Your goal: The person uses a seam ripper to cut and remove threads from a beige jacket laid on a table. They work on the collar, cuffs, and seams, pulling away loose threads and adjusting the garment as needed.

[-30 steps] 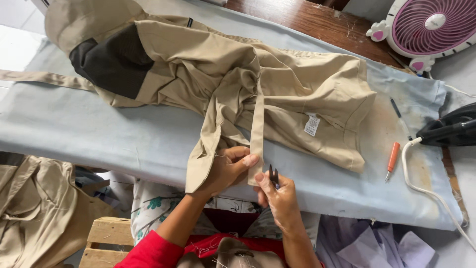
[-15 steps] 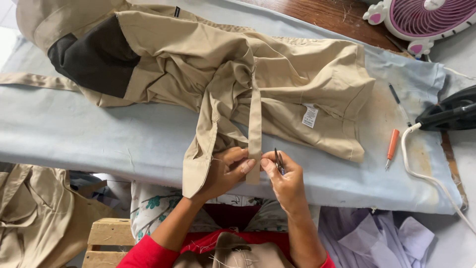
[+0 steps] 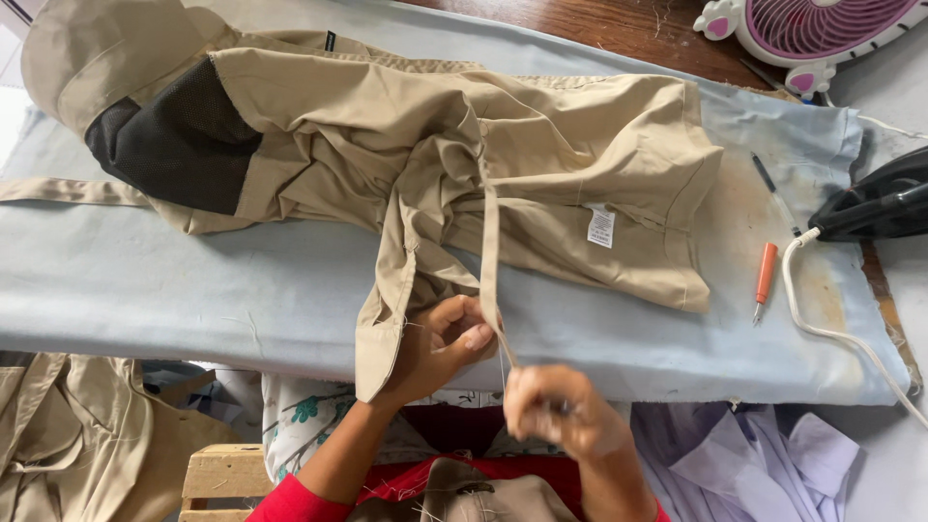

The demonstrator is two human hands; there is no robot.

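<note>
Our left hand (image 3: pixel 440 343) pinches the lower end of a narrow beige strap (image 3: pixel 489 253) at the near edge of the ironing board (image 3: pixel 174 300); thumb and fingers close on the fabric. Our right hand (image 3: pixel 561 416) sits just beside it, below the board edge, curled shut and blurred — we cannot tell what it grips. No containers show in view.

We see the strap running straight up from the left hand to a beige jacket (image 3: pixel 541 155), which lies spread across the board's pale blue cover. It is creased and bunched at the middle, with a black mesh panel (image 3: pixel 179 140) at its left end and a small white label (image 3: pixel 600 225) near its right — loose threads hang from one hem.
</note>
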